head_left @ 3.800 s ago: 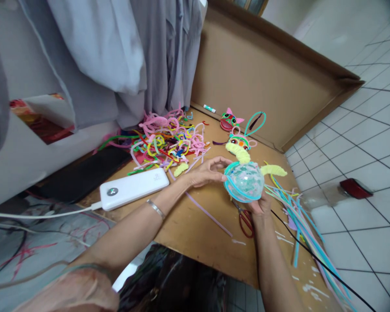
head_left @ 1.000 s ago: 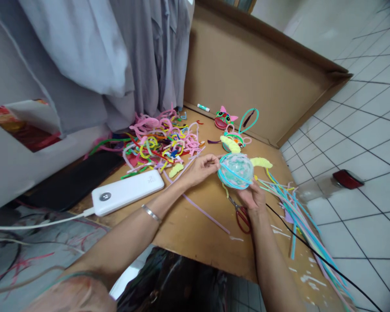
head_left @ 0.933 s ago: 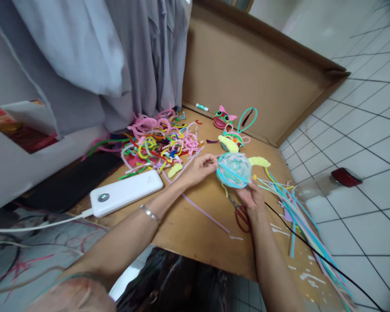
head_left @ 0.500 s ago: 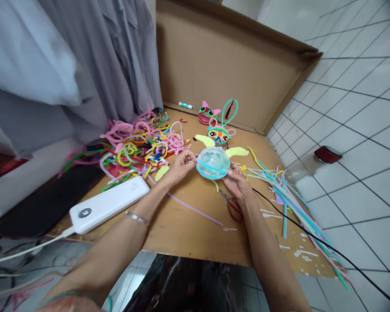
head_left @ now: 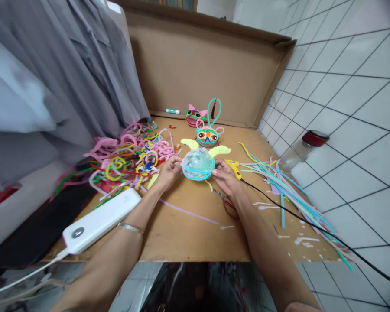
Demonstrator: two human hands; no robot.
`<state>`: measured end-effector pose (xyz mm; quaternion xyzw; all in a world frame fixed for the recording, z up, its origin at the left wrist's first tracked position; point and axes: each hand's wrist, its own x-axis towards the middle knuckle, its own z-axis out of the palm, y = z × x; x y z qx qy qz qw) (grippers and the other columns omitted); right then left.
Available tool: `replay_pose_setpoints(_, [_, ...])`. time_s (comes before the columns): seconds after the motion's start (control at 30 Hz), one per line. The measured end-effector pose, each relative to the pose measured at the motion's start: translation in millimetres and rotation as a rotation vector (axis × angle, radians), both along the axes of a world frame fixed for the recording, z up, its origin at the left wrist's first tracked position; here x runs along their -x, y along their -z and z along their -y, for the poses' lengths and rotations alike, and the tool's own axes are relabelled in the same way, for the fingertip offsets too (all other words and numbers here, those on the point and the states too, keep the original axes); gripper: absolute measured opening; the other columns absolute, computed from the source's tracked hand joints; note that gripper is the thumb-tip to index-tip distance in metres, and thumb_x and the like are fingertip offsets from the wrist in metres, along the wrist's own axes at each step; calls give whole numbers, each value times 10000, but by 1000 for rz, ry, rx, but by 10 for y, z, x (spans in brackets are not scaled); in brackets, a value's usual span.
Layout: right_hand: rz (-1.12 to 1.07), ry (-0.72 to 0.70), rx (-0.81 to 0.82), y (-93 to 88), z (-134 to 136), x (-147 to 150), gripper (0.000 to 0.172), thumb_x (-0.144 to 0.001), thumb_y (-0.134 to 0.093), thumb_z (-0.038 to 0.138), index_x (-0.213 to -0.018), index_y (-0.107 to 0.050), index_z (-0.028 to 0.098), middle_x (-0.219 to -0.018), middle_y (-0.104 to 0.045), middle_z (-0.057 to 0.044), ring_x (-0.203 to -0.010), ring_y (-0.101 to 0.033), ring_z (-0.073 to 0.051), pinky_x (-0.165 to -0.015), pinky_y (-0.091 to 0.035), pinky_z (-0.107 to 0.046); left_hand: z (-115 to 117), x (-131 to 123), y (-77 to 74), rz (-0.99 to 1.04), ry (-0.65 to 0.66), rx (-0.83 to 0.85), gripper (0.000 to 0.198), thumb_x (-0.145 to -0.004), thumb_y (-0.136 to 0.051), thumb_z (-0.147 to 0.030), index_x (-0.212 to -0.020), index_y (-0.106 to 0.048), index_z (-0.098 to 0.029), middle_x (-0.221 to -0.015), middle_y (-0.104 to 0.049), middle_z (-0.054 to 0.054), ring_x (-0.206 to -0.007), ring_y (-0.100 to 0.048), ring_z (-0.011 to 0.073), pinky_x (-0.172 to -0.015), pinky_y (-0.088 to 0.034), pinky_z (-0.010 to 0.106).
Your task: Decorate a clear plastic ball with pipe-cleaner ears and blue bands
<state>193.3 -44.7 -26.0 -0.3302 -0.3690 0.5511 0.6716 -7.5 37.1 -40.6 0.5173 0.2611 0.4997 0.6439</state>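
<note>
A clear, greenish plastic ball is held up over the table between my two hands. Light-blue pipe cleaner bands run round its lower half, and two pale-yellow fuzzy ear shapes stick out from its top. My left hand is closed in a pinch at the ball's left edge, where the blue band ends. Gripping the right edge is my right hand, thumb in front. Red-handled scissors lie under my right wrist, and a yellow glue gun lies just beyond that hand.
Two finished animal-face balls stand behind. Tangled pipe cleaners heap at left, beside a white power bank. Straight pipe cleaners and a lidded jar are at right. A black cord crosses there. Cardboard walls the back.
The camera view has shifted, so the scene sits further left. Both hands stay on the ball, which has tipped slightly. More of the glue gun shows beside my right hand.
</note>
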Motion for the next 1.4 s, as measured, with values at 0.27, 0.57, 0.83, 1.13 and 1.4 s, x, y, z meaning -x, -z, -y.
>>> replay_pose_setpoints(0.27, [12, 3, -7, -11, 12, 31, 386, -523, -879, 163, -799, -622, 240, -779, -615, 49, -736, -570, -107, -657, -496, -213, -12, 30, -7, -7, -24, -5, 467, -571, -888, -427, -750, -535, -180, -569, -588, -59, -499, -517, 66, -539, -436, 190])
replay_pose_setpoints(0.57, [20, -17, -9, 56, -21, 4, 382, -542, -886, 171, -805, -619, 245, -778, -627, 55, -729, -583, -104, -661, -501, -223, -8, 19, -28, -8, -36, 18, 473, -539, -894, -425, -744, -541, -186, -574, -619, -58, -501, -549, 74, -559, -464, 203])
replay_pose_setpoints(0.83, [-12, -38, 5, 84, -39, -19, 354, -554, -897, 208, -788, -633, 233, -744, -620, 59, -697, -579, -95, -660, -504, -222, -11, 13, -9, -19, -29, 15, 492, -559, -878, -434, -796, -532, -176, -588, -613, -59, -531, -581, 78, -585, -492, 208])
replay_pose_setpoints(1.13, [-13, -63, 26, 103, -48, -24, 340, -575, -901, 238, -752, -612, 223, -718, -614, 57, -681, -583, -107, -670, -511, -255, 55, 7, -109, 18, -19, 48, 542, -518, -888, -407, -791, -467, -203, -584, -563, -99, -506, -530, 60, -566, -482, 198])
replay_pose_setpoints(1.4, [-53, -48, 64, 99, -51, -56, 300, -584, -882, 212, -738, -626, 230, -730, -655, 54, -693, -607, -121, -696, -532, -282, 91, -44, -51, 14, -79, -30, 395, -592, -833, -387, -671, -506, -180, -617, -540, -55, -565, -506, 79, -580, -447, 212])
